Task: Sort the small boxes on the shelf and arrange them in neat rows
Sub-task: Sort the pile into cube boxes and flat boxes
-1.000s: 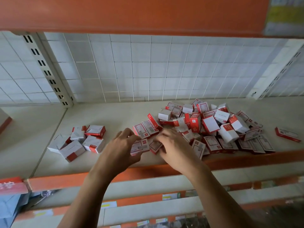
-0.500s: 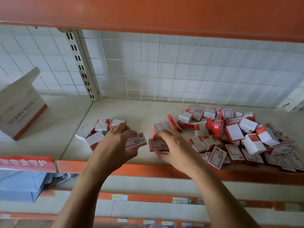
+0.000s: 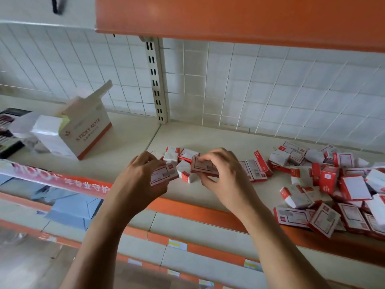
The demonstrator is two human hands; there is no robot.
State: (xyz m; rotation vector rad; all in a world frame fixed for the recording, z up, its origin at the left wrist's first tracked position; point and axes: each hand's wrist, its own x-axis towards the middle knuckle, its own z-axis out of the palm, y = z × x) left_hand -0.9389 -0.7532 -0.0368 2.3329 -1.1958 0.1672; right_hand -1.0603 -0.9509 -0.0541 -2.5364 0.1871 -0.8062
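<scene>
Many small red-and-white boxes lie on the cream shelf (image 3: 208, 140). My left hand (image 3: 139, 180) grips one small box (image 3: 164, 174) by its left end, just above the shelf. My right hand (image 3: 225, 176) holds a second small box (image 3: 204, 166) from above, fingers curled over it. Both hands hover over a little group of sorted boxes (image 3: 179, 155) near the shelf's left end. Off to the right sprawls a loose heap of boxes (image 3: 333, 184), some upright, some flat. A couple of flat boxes (image 3: 254, 170) lie between my right hand and the heap.
An open sticky-note carton (image 3: 83, 130) stands on the neighbouring shelf at left. A slotted upright (image 3: 156, 80) and a wire-grid back panel (image 3: 270, 80) close the rear. An orange shelf (image 3: 229, 15) hangs overhead. The orange front lip (image 3: 208, 211) runs below my hands.
The view has swung left. Both hands have carried their boxes left from the heap's edge to above the small sorted group.
</scene>
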